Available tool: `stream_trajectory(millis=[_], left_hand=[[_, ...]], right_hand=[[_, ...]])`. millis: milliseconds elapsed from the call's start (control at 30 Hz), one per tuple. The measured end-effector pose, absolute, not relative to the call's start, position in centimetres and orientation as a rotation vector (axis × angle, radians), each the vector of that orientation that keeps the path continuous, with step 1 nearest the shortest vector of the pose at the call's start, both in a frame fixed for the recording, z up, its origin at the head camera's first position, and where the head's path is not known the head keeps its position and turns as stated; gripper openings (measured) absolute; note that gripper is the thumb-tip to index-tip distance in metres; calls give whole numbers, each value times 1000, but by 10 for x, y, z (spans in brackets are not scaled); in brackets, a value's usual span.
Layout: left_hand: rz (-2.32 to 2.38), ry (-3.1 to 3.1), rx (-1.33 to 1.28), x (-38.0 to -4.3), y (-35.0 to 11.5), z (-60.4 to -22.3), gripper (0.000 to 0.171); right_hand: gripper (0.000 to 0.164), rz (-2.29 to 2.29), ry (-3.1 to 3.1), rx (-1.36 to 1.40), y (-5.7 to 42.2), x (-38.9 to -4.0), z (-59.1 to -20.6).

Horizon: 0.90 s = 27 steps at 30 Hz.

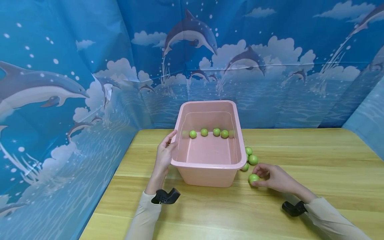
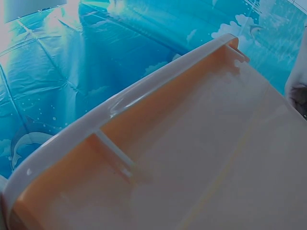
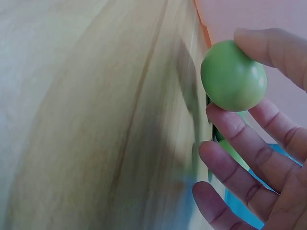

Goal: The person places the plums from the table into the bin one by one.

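Observation:
My left hand [image 1: 164, 151] holds the left rim of a deep pink plastic tub [image 1: 207, 175]. Several small, round green fruits [image 1: 204, 132] lie in a row along the tub's far inner wall. In the left wrist view the tub's outer wall [image 2: 201, 143] under the rim fills the picture, and the left fingers are almost wholly hidden. Just right of the tub's front corner, my right hand [image 1: 274, 178] pinches one green fruit [image 3: 232, 76] between thumb and fingertips, close over the table. The remaining fingers spread loosely in the right wrist view.
More green fruits [image 1: 253, 160] cluster on the wooden table [image 1: 315, 156] against the tub's right side. Behind the table hangs a blue curtain [image 1: 270, 96] printed with dolphins, which also runs down the left side. Each wrist wears a black camera [image 1: 294, 208].

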<state>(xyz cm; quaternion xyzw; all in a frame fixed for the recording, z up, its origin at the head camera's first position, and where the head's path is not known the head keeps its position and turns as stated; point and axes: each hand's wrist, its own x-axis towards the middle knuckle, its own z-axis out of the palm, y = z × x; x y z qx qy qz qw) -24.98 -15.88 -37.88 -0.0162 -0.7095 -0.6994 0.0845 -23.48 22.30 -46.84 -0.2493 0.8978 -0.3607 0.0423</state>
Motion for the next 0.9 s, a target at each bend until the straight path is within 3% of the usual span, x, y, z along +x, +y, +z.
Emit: stream_trajectory(millis=[900], left_hand=[[-2098,-2110,-25,-249,-158,-378,43]], right_hand=[[25,-1205,2839,-769,226,-236,-454]])
